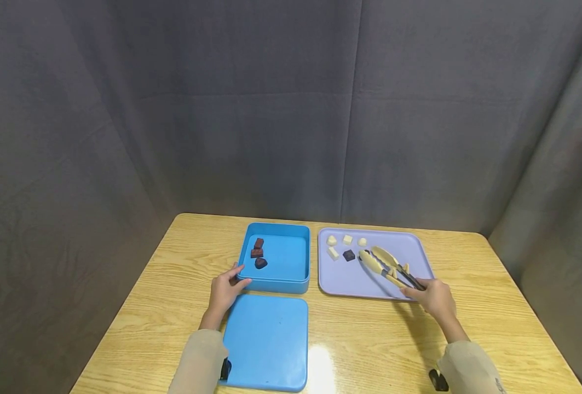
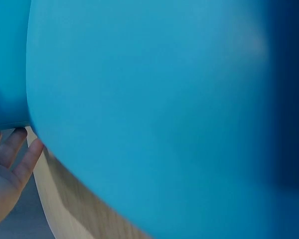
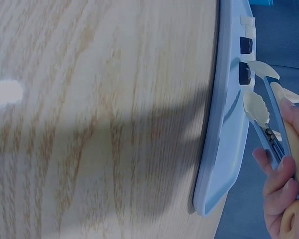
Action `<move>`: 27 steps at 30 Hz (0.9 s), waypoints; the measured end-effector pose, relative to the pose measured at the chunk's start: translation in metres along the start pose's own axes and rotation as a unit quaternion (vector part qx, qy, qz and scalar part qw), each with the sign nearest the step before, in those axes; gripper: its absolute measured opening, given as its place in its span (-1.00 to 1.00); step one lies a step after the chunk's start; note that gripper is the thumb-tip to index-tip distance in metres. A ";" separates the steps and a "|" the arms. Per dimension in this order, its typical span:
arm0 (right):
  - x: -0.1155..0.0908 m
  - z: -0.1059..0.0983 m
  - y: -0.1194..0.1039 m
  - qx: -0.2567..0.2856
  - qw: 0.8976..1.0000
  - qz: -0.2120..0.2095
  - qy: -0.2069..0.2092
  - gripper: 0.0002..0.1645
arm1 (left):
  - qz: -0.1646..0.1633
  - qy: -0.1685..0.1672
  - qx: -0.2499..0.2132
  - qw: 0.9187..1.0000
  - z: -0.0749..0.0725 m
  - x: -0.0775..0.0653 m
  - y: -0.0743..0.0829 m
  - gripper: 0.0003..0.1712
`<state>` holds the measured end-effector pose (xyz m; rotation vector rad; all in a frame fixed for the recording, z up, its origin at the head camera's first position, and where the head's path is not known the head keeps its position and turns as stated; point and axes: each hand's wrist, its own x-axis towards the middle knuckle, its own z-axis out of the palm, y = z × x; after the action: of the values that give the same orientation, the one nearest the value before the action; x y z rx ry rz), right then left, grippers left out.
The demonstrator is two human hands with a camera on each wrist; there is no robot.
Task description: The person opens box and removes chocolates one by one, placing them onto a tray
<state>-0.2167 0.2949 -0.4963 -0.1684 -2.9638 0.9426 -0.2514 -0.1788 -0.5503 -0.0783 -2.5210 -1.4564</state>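
On the wood-grain desk [image 1: 359, 339], far side, left of centre: blue box [image 1: 286, 254], uncovered, containing three dark pieces. Two reddish-brown pieces [image 1: 257, 253] lie by its left wall; a darker, rounded piece [image 1: 260, 263] sits nearer the front. Blue lid [image 1: 266, 342] lies flat just in front of the box.

Left grip [image 1: 223, 290]: at the box's near-left corner, thumb on the front wall, fingers extended and apart along the left side, touching rather than clamped.

Right grip [image 1: 433, 298]: curled and clamped round the handles of the tongs [image 1: 372, 264]. Beige tong heads stand apart over the lavender tray [image 1: 340, 279], right of the box.

Tray contents: four white pieces [image 1: 333, 253] toward the far left; one dark block [image 1: 349, 255] in front of them; a second dark piece [image 3: 244, 73] beside the tong heads, partly hidden in head view. Contact between tongs and piece: cannot tell.

Grey curtain [image 1: 251, 137] behind.
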 end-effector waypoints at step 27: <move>-0.006 0.001 -0.017 0.029 0.998 -0.016 0.048 -0.16 | 0.003 -0.004 -0.007 1.000 0.000 0.000 -0.004 -0.47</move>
<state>-0.2129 0.2798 -0.4871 -0.1605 -2.8393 0.9869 -0.2517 -0.1805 -0.5534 -0.0946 -2.5156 -1.4746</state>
